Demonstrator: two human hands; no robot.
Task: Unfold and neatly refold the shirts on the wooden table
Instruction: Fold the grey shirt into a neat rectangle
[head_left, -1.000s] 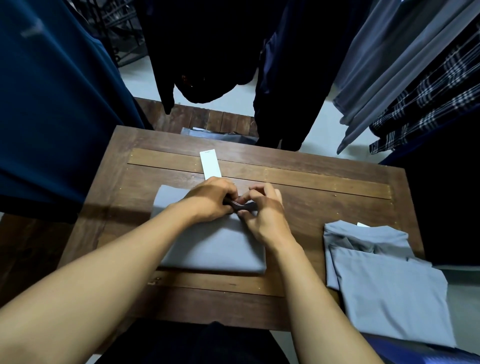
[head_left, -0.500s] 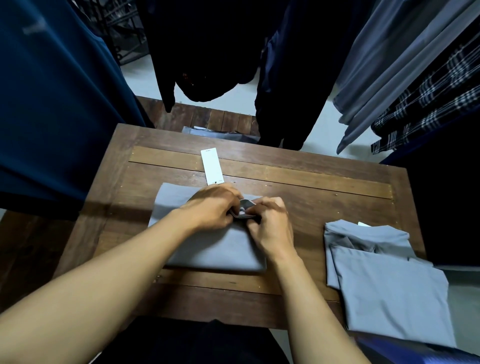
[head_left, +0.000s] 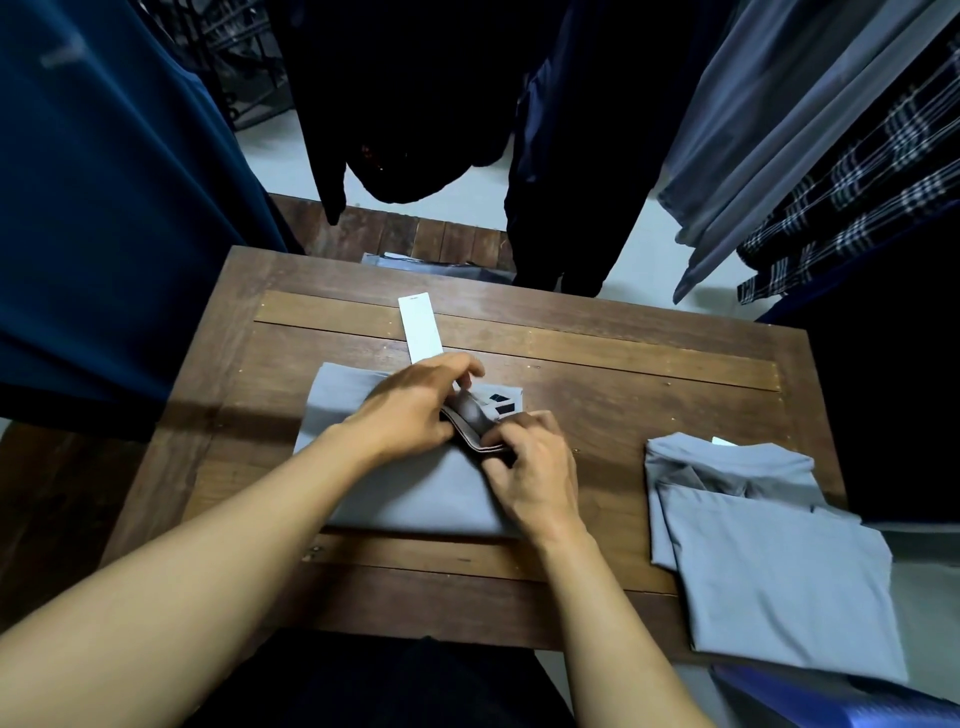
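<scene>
Wooden bench (head_left: 623, 384), clothes (head_left: 104, 208) hung behind. I see L hand (head_left: 410, 410) & R hand (head_left: 535, 467) on folded grey shirt (head_left: 415, 493), both sets of fingers (head_left: 462, 366) clamped on its collar (head_left: 475, 421).

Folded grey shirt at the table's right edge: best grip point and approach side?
Probably the near end of the folded grey shirt, from the person's side: it overhangs the wooden table's front edge, so a pinch can close around all layers. The collar end lies flat on the wood.
</scene>
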